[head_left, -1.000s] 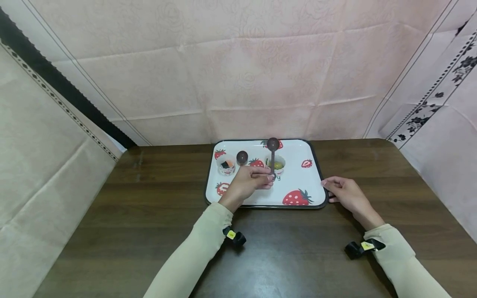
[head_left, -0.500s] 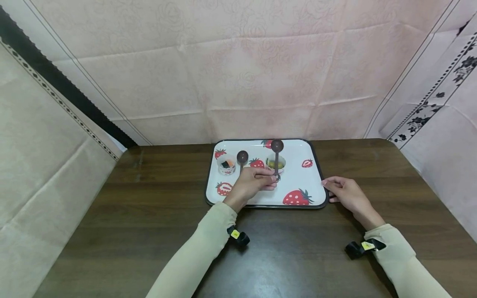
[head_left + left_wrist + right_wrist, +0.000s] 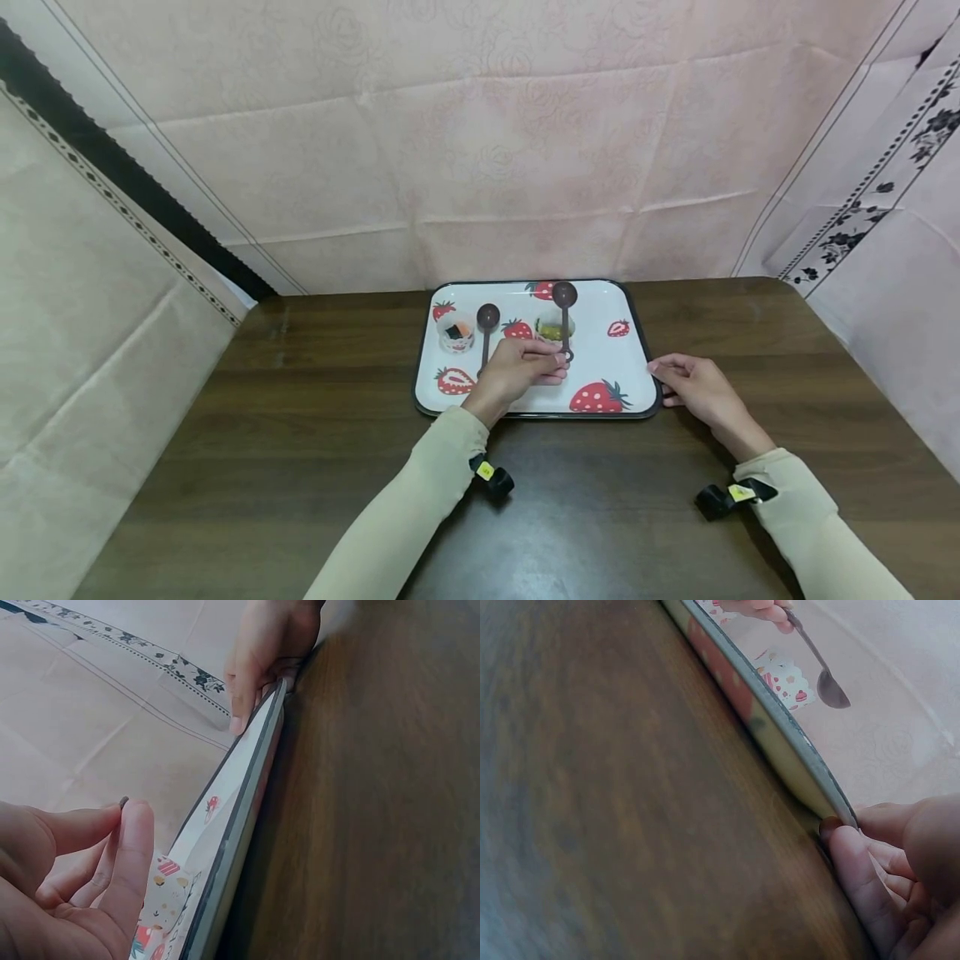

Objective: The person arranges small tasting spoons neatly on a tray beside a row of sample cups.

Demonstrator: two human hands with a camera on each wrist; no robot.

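Note:
My left hand (image 3: 517,368) pinches the ring end of a dark brown spoon (image 3: 565,295) between thumb and fingers. The spoon's round bowl points away, and its handle passes in front of a small paper cup (image 3: 545,330) with green pieces in it. In the right wrist view the spoon (image 3: 832,691) hangs raised above the tray, beside the patterned cup (image 3: 786,681). My right hand (image 3: 699,390) grips the right rim of a white strawberry-print tray (image 3: 626,358); thumb and fingers (image 3: 855,859) clasp its edge.
A second brown spoon (image 3: 487,317) lies on the tray, its lower handle partly behind my left hand. Left of it stands another small cup (image 3: 456,333) with orange and black pieces. The tray sits at the far edge of a brown wooden table (image 3: 337,400), before a pink cloth (image 3: 480,150).
My left hand has moved a little to the right with the spoon, uncovering more of the second spoon's handle. The right hand has stayed at the tray's rim.

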